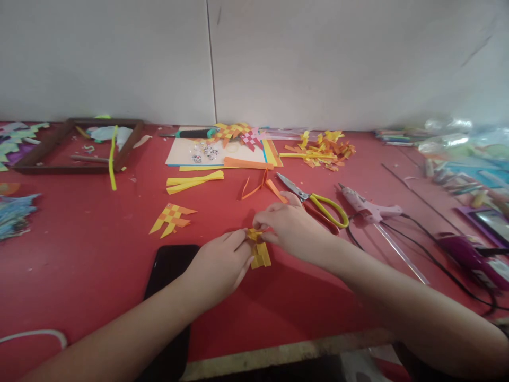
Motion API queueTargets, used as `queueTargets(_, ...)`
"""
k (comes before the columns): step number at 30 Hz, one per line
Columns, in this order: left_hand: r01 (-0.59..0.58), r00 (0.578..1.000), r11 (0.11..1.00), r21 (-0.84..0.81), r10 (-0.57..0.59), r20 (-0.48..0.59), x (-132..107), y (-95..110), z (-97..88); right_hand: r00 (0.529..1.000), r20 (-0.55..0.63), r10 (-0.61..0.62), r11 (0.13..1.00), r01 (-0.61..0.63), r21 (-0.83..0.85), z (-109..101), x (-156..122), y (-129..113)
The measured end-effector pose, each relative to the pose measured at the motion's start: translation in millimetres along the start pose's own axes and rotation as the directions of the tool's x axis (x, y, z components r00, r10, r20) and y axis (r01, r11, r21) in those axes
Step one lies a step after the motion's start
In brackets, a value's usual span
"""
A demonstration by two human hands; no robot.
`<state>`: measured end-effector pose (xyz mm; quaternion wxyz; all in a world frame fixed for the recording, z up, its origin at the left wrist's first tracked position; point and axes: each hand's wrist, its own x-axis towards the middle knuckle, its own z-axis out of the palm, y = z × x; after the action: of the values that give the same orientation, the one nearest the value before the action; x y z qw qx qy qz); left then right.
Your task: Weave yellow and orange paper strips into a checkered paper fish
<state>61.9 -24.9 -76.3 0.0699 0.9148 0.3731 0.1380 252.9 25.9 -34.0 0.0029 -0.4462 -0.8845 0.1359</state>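
Observation:
A small woven piece of yellow and orange paper strips [259, 250] lies between my two hands on the red table [99, 249]. My left hand [220, 265] pinches its left side with closed fingers. My right hand [292, 225] pinches its upper right part, fingers pressed together on a strip. A finished woven yellow and orange fish [172, 219] lies to the left of my hands. A loose orange strip [275, 190] lies just beyond my right hand.
Yellow-handled scissors [318, 204] and a pink glue gun [368, 209] with black cords lie to the right. A black phone [169, 276] lies under my left forearm. Paper sheets [222, 154], yellow strips [194, 182], scraps [318, 148] and a wooden frame [75, 146] sit farther back.

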Motion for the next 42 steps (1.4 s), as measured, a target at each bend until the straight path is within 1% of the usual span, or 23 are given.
queueTargets(4,-0.011,1.000,1.000,-0.010,0.011,0.001,-1,0,1.8,1.000,-0.013,-0.013,1.000,0.013,-0.012,0,-1,0)
queueTargets(9,0.038,0.999,0.999,-0.009,-0.037,0.020,-1,0,2.9,1.000,-0.001,-0.021,1.000,0.021,-0.012,-2,0,-1)
queueTargets(15,-0.029,0.999,0.999,-0.031,0.029,-0.016,-1,-1,3.4,0.999,0.001,-0.038,0.999,0.038,0.026,4,-4,4)
queueTargets(17,-0.034,0.999,0.999,-0.031,0.034,-0.015,-1,-1,3.4,0.997,-0.035,-0.065,0.996,0.067,0.052,8,-5,8)
queueTargets(21,-0.040,0.999,0.999,-0.031,0.040,-0.018,0,-2,4.0,0.980,-0.151,-0.126,0.981,0.146,0.126,18,-7,16)
queueTargets(25,-0.027,0.999,0.999,-0.031,0.026,-0.026,0,-1,3.8,0.959,-0.258,-0.119,0.962,0.176,0.211,24,-6,21)
queueTargets(27,-0.025,0.999,0.999,-0.033,0.024,-0.022,-1,-1,3.2,0.953,-0.286,-0.104,0.955,0.176,0.240,24,-6,21)
queueTargets(31,-0.024,1.000,0.999,-0.036,0.023,-0.021,-1,-1,3.0,0.961,-0.270,-0.059,0.952,0.136,0.273,21,-7,20)
queueTargets(35,-0.025,0.999,0.999,-0.038,0.024,-0.025,-1,-1,4.5,0.970,-0.244,-0.004,0.931,0.093,0.354,22,-11,18)
queueTargets(38,-0.028,0.999,0.999,-0.038,0.027,-0.027,-1,-1,5.0,0.975,-0.223,-0.008,0.917,0.096,0.386,25,-13,20)
queueTargets(42,-0.028,0.999,0.999,-0.038,0.027,-0.031,0,-2,4.6,0.980,-0.198,-0.023,0.918,0.099,0.385,29,-15,22)
